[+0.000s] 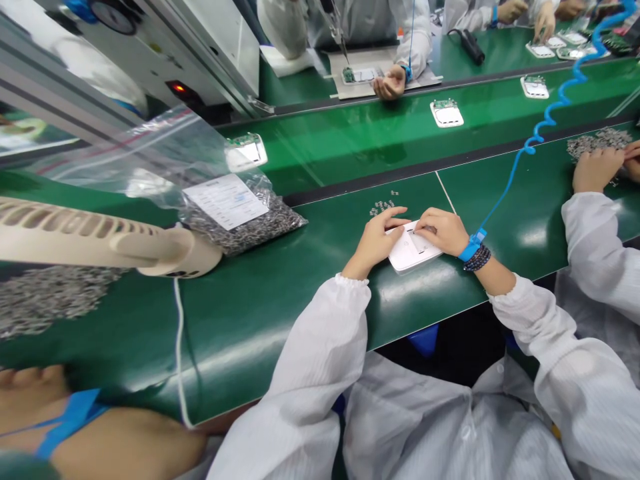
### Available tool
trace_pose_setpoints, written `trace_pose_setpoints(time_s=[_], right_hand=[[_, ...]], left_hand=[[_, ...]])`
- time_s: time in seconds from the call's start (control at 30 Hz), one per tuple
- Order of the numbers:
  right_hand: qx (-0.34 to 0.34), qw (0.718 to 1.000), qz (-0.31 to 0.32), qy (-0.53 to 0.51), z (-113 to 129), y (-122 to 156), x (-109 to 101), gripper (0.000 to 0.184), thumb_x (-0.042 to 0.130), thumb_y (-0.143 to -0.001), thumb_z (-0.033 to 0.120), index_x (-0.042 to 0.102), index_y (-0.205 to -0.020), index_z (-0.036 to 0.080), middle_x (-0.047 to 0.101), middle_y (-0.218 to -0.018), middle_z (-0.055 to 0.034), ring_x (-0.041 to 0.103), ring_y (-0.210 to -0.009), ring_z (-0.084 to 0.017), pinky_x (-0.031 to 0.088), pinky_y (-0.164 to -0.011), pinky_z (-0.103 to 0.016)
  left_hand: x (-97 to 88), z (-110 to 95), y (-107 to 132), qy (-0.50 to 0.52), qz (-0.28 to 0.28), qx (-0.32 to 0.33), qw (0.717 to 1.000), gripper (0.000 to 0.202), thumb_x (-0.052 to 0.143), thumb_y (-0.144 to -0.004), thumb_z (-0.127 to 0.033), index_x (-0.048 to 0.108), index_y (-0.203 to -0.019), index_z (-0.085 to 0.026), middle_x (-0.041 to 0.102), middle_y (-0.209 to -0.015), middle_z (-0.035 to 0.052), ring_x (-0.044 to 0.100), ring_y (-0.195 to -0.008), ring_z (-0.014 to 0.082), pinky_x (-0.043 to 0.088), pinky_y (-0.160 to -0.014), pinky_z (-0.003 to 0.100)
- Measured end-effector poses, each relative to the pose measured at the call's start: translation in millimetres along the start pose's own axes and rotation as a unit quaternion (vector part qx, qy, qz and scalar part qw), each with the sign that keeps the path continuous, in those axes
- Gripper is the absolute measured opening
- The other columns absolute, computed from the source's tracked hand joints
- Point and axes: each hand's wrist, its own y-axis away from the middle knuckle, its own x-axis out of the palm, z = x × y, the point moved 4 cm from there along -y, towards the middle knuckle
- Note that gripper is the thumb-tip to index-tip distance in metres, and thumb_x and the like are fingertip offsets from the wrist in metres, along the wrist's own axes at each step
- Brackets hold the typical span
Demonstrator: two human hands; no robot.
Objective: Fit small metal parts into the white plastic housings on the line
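Observation:
A flat white plastic casing (414, 252) with small slots lies on the green bench in front of me. My left hand (376, 241) grips its left side, thumb over the top face and fingers along the far edge. Over the casing's upper right part, my right hand (444, 230) has its fingers pinched together and pressed to the surface; whatever they hold is too small or hidden. A blue wrist strap (473, 247) with a coiled cord is on my right wrist. Just beyond my left fingers lie several small metal pieces (383, 207).
Left of me are a clear bag (287, 217) of small metal parts, a beige fan-like device (150, 243) and a loose metal heap (55, 297). White casings with circuit boards (447, 115) sit on the green belt (345, 150). Co-workers' hands (597, 168) are at right, left and across.

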Motion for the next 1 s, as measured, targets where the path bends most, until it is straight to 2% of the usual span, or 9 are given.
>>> trace_pose_setpoints(time_s=[0.4, 0.6, 0.87, 1.0], right_hand=[[-0.009, 1.0, -0.006, 0.025, 0.4, 1.0, 1.1, 0.014, 0.066, -0.093, 0.023, 0.079, -0.087, 0.022, 0.072, -0.094, -0.0019, 0.062, -0.078, -0.014, 0.043, -0.07, -0.026], [-0.045, 0.996, -0.034, 0.069, -0.1, 2.5, 6.1, 0.019, 0.064, -0.093, 0.022, 0.08, -0.083, 0.023, 0.073, -0.09, -0.0024, 0.065, -0.083, -0.015, 0.042, -0.067, -0.026], [-0.072, 0.991, -0.001, 0.114, 7.4, 5.9, 3.3, 0.029, 0.054, -0.099, 0.025, 0.08, -0.087, 0.023, 0.072, -0.093, -0.0044, 0.061, -0.082, -0.015, 0.04, -0.066, -0.028], [-0.086, 0.988, 0.037, 0.124, 14.1, 8.9, 3.4, 0.028, 0.052, -0.097, 0.021, 0.08, -0.09, 0.02, 0.072, -0.094, -0.0065, 0.06, -0.084, -0.017, 0.041, -0.067, -0.029]], left_hand=[[-0.3, -0.6, -0.3, 0.001, 0.003, 0.012, 1.0, 0.051, 0.061, -0.08, -0.019, 0.062, -0.131, -0.015, 0.077, -0.109, 0.0124, 0.071, -0.103, 0.0262, 0.055, -0.091, 0.041], [0.7, -1.6, 0.0, 0.006, 0.002, 0.003, 1.0, 0.051, 0.06, -0.08, -0.018, 0.062, -0.131, -0.015, 0.077, -0.108, 0.0116, 0.072, -0.102, 0.0255, 0.055, -0.088, 0.038], [0.8, 1.8, -1.0, 0.018, -0.005, -0.005, 1.0, 0.05, 0.062, -0.079, -0.016, 0.063, -0.129, -0.016, 0.076, -0.107, 0.0111, 0.071, -0.1, 0.0251, 0.056, -0.089, 0.039], [1.1, 3.5, -1.2, 0.024, -0.008, -0.005, 1.0, 0.05, 0.061, -0.078, -0.016, 0.063, -0.128, -0.016, 0.077, -0.106, 0.0103, 0.072, -0.1, 0.0247, 0.056, -0.087, 0.038]])
